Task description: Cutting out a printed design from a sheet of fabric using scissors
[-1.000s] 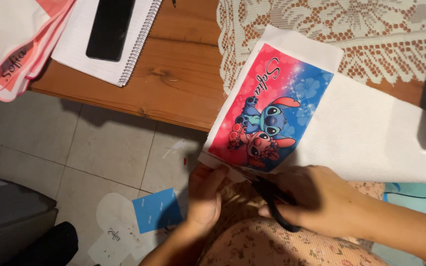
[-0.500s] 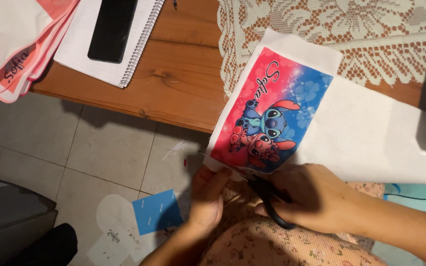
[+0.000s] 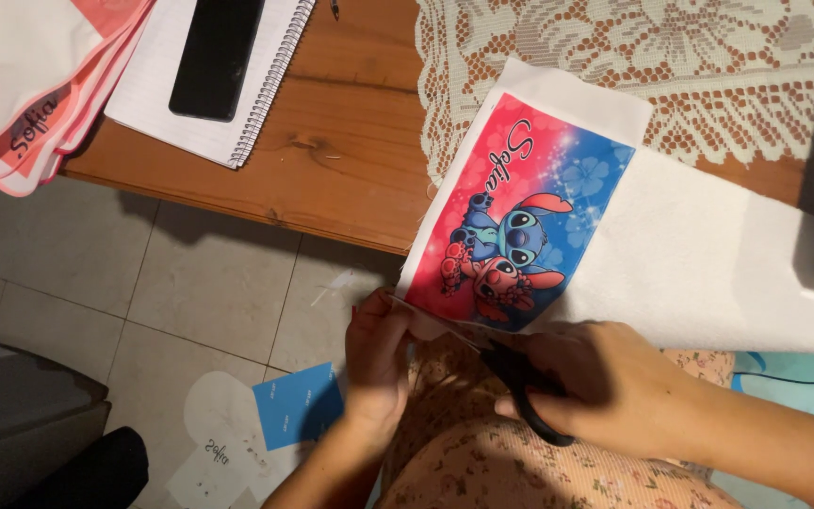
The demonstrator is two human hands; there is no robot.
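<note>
Cutting on: scissors point(image 3: 528, 391) further along printed sheet point(image 3: 558, 226) edge vs. earlier.

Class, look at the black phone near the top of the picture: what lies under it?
The black phone rests on a spiral notebook, which lies on the wooden table. The page area beneath the phone is covered, so any writing there cannot be seen.

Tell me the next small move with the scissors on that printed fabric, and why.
Probably one more short snip along the lower border of the printed picture. The right hand holds black scissors with the blades at the bottom edge of the white fabric sheet, the left hand pinches the corner beside them, and a white margin remains there.
</note>
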